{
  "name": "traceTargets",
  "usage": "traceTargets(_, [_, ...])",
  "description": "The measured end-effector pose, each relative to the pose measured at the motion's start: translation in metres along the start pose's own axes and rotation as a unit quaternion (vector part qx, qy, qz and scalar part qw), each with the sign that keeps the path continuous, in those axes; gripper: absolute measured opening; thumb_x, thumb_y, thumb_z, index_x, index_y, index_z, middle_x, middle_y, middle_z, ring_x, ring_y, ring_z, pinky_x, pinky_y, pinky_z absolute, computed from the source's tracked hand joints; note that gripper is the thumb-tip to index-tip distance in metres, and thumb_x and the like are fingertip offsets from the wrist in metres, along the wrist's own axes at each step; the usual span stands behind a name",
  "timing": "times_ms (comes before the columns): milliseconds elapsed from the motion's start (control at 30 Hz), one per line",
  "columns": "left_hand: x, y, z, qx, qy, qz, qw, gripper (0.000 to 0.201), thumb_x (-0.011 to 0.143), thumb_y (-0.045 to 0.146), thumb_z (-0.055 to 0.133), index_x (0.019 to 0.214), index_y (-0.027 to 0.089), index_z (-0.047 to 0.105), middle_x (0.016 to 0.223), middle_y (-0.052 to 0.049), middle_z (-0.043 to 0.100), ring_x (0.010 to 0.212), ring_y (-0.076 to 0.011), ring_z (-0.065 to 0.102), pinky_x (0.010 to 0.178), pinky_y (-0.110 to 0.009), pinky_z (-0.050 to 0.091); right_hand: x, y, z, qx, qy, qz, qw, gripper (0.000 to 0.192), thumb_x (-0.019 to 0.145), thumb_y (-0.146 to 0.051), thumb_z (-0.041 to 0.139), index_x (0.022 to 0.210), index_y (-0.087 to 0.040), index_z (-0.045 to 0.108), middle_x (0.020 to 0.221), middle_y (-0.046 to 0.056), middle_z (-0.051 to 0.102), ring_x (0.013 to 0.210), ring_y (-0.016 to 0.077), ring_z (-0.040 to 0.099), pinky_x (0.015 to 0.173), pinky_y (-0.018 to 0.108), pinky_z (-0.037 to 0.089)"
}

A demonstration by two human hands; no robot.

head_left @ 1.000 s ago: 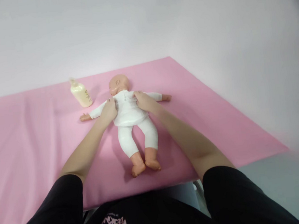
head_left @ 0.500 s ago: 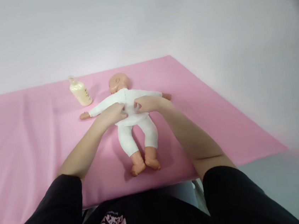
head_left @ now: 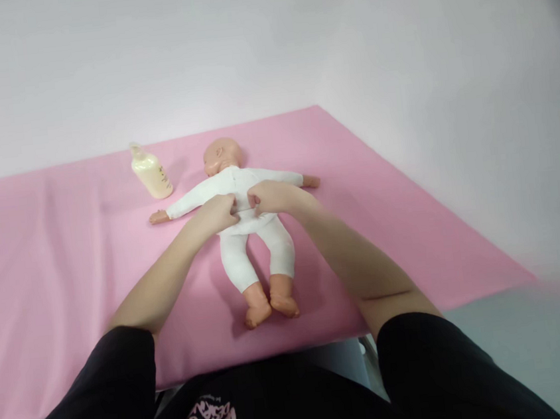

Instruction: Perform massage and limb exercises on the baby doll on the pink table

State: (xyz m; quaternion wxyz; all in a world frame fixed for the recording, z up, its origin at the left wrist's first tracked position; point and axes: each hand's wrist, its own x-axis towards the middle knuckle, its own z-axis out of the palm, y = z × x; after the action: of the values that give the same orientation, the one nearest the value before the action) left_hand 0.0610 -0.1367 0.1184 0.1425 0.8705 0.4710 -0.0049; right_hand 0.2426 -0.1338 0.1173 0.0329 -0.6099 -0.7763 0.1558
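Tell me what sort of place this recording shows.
Probably an infant-care practice station: a baby doll in white lies on a pink sheet, a cream lotion bottle nearby, against a bare white wall.

doll [head_left: 238, 194] lying on sheet [head_left: 65, 259], bottle [head_left: 151, 174] standing left of its head

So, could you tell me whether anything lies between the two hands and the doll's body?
Nothing visible does: the left hand and right hand already rest on the doll, on its white top. The bottle stands apart, up-left.

Cream bottle [head_left: 151, 174] upright (capped), on pink sheet [head_left: 65, 259].
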Motion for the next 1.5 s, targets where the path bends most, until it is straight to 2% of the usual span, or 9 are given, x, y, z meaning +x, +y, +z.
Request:
traceTargets(167, [0.007,-0.004,0.006,0.005,0.035,-0.005,0.999,0.033,0.084,0.010,0.057,0.114,0.012,0.069,0.091,-0.008,0.075,0.085,-0.0231,0.069,0.072,-0.030,0.046,-0.004,0.006,0.006,-0.013,0.003,-0.025,1.000,0.040,0.089,-0.011,0.064,0.127,-0.019,0.067,0.101,0.011,0.078,0.093,0.0263,0.070,0.088,0.038,0.051])
traceTargets(400, [0.016,-0.012,0.015,0.056,0.086,0.023,0.994,0.029,0.084,0.012,0.059,0.106,0.016,0.077,0.116,-0.015,0.067,0.103,-0.0304,0.066,0.096,-0.040,0.050,0.002,0.013,0.010,-0.003,0.014,-0.036,0.999,0.036,0.087,-0.007,0.063,0.118,-0.020,0.075,0.119,0.011,0.076,0.100,0.0258,0.069,0.089,0.036,0.050])
traceTargets(500, [0.020,-0.016,0.019,0.061,0.093,0.037,0.993,0.028,0.084,0.013,0.057,0.105,0.014,0.076,0.112,-0.016,0.067,0.102,-0.0302,0.065,0.098,-0.041,0.050,0.006,0.016,0.013,0.002,0.048,-0.069,0.996,0.032,0.088,-0.005,0.058,0.111,-0.018,0.078,0.120,0.011,0.075,0.108,0.0247,0.067,0.095,0.034,0.048])
traceTargets(600, [0.024,-0.020,0.022,0.058,0.101,0.055,0.992,0.024,0.084,0.012,0.054,0.098,0.014,0.073,0.104,-0.014,0.070,0.098,-0.0287,0.066,0.093,-0.039,0.051,0.010,0.014,0.015,-0.009,0.049,-0.041,0.998,0.030,0.091,-0.007,0.055,0.110,-0.018,0.076,0.116,0.010,0.076,0.101,0.0233,0.068,0.091,0.033,0.047])
traceTargets(733, [0.027,-0.023,0.024,0.024,0.132,0.015,0.991,0.019,0.087,0.012,0.051,0.092,0.016,0.069,0.096,-0.012,0.074,0.092,-0.0273,0.068,0.084,-0.038,0.052,0.015,0.011,0.020,-0.014,0.073,-0.028,0.997,0.031,0.095,-0.009,0.051,0.118,-0.015,0.070,0.112,0.012,0.077,0.099,0.0244,0.069,0.088,0.033,0.047])
traceTargets(900, [0.037,-0.030,0.032,-0.048,0.177,-0.006,0.983,0.023,0.091,0.014,0.056,0.112,0.013,0.066,0.106,-0.013,0.076,0.099,-0.0269,0.069,0.089,-0.037,0.052,0.021,0.015,0.033,0.003,0.133,-0.032,0.991,0.042,0.100,-0.012,0.048,0.141,-0.013,0.056,0.124,0.016,0.075,0.115,0.0279,0.069,0.096,0.036,0.049])
traceTargets(1067, [0.046,-0.037,0.043,-0.005,0.203,0.026,0.979,0.023,0.095,0.018,0.052,0.103,0.013,0.073,0.107,-0.014,0.073,0.105,-0.0298,0.065,0.103,-0.043,0.049,0.034,0.025,0.044,0.038,0.156,-0.051,0.986,0.038,0.099,-0.012,0.048,0.134,-0.012,0.064,0.133,0.015,0.072,0.123,0.0274,0.066,0.108,0.038,0.047])
traceTargets(1233, [0.048,-0.045,0.049,0.008,0.251,0.037,0.967,0.026,0.099,0.027,0.055,0.108,0.014,0.076,0.137,-0.016,0.061,0.132,-0.0334,0.050,0.118,-0.047,0.040,0.042,0.033,0.048,0.024,0.200,-0.096,0.975,0.033,0.100,-0.015,0.047,0.121,-0.012,0.072,0.130,0.015,0.069,0.122,0.0277,0.061,0.112,0.040,0.043])
traceTargets(1500, [0.053,-0.051,0.047,0.001,0.229,0.046,0.972,0.023,0.100,0.022,0.046,0.107,0.017,0.068,0.138,-0.014,0.063,0.133,-0.0290,0.052,0.119,-0.045,0.037,0.049,0.043,0.054,0.057,0.207,-0.131,0.968,0.032,0.097,-0.015,0.044,0.121,-0.013,0.064,0.125,0.015,0.069,0.119,0.0267,0.059,0.111,0.040,0.042])
